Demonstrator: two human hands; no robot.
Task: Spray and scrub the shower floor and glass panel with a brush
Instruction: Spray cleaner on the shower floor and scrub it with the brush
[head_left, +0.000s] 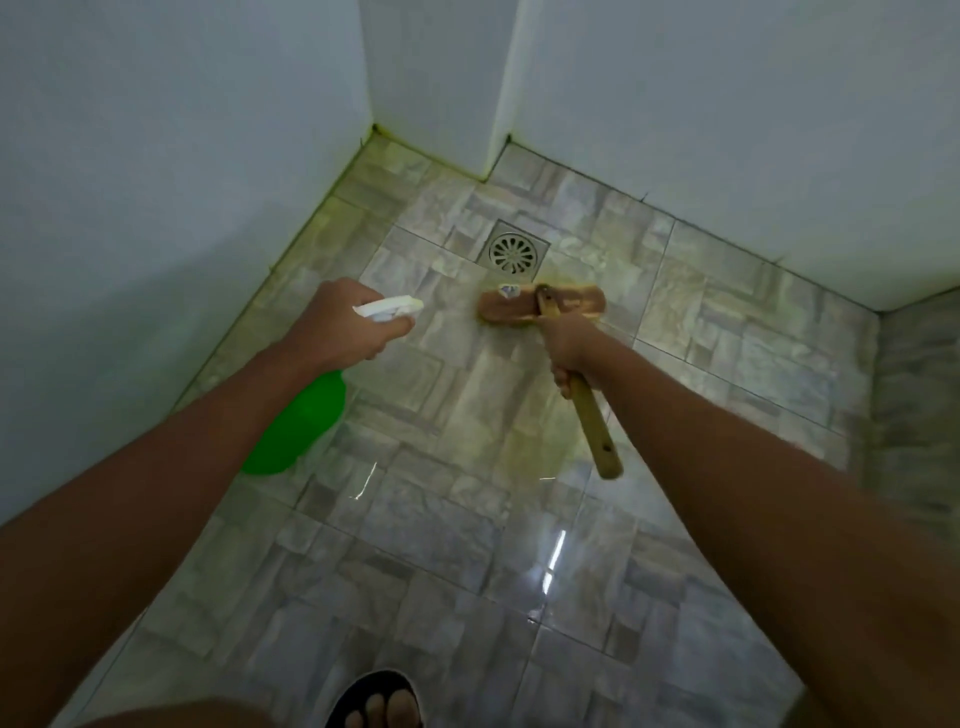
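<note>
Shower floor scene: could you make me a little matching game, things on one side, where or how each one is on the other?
Things
1. spray bottle
2. brush
3. drain
4. sandal

Places or states
A. set in the tiles just beyond the brush head
B. on a foot at the bottom edge of the view
C. green, gripped by the left hand
D. head down on the floor, wooden handle gripped by the right hand

Pairs: 1-C, 2-D, 3-A, 4-B
</note>
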